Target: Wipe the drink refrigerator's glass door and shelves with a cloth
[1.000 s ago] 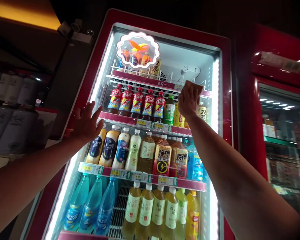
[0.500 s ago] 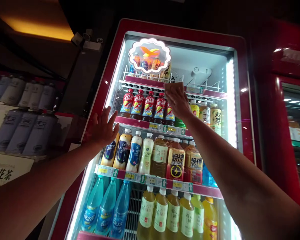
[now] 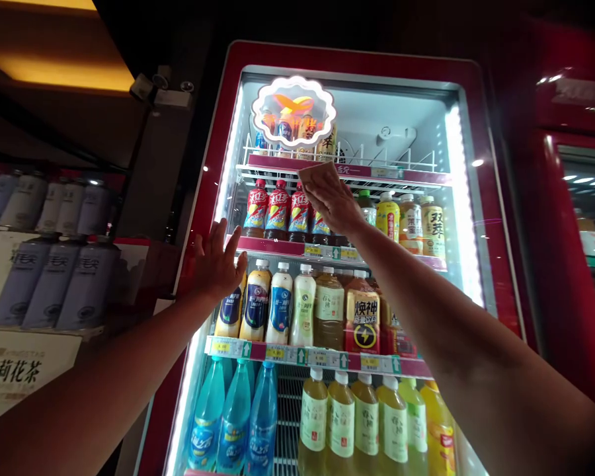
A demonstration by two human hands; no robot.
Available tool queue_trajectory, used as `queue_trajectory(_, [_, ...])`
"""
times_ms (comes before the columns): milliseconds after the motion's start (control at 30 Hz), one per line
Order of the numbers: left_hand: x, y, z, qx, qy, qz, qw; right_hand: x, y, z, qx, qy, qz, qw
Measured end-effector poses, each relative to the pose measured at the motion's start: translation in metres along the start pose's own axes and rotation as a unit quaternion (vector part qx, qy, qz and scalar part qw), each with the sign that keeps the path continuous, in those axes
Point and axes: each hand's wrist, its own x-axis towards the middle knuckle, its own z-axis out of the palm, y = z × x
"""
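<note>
My right hand (image 3: 333,201) presses a flat tan-brown cloth (image 3: 313,173) to the glass door (image 3: 371,99) of an upright drinks fridge. The cloth's far edge shows beyond my fingers; the rest lies under them. Behind the glass at that height are the upper shelf edge and red-labelled tea bottles (image 3: 278,210). Lower and to the left, my left hand (image 3: 219,264) is open, fingers spread, by the left side of the door near the red frame (image 3: 209,155). It holds nothing, and whether its palm touches the glass I cannot tell.
A lit scalloped sign (image 3: 293,111) glows at the door's upper left. Several shelves of bottles stand inside, with blue bottles (image 3: 234,416) at the bottom. Grey-lilac bottles (image 3: 54,281) are stacked on boxes to the left. Another red fridge (image 3: 550,218) stands on the right.
My right hand has slid the cloth leftward across the glass, uncovering bottles on its right. My left hand stays spread at the door's left side. The view has shifted slightly.
</note>
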Motion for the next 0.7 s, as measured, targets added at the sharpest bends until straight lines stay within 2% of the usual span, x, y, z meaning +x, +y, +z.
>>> queue_trajectory(167, [-0.001,-0.002,0.001,-0.011,0.006,0.002,1.000,0.023,0.003,0.012,0.005,0.064,0.100,0.993])
queue_trajectory(267, [0.000,-0.002,0.001,-0.013,0.010,0.007,1.000,0.035,-0.014,0.022,0.006,0.060,0.076,0.995])
queue_trajectory(400, [0.001,0.000,-0.001,0.003,0.000,0.008,1.000,0.035,-0.027,0.019,0.008,0.013,0.007,1.000])
queue_trajectory(567, [0.001,0.002,-0.004,0.014,-0.004,0.008,1.000,0.056,-0.045,0.027,0.007,0.048,0.107,0.993])
queue_trajectory(633, [0.001,0.001,-0.004,0.014,-0.006,0.009,1.000,0.065,-0.061,0.036,0.006,0.058,0.103,0.993])
queue_trajectory(700, [0.001,0.001,-0.004,0.012,-0.007,0.008,1.000,0.067,-0.074,0.041,0.005,0.054,0.057,0.997])
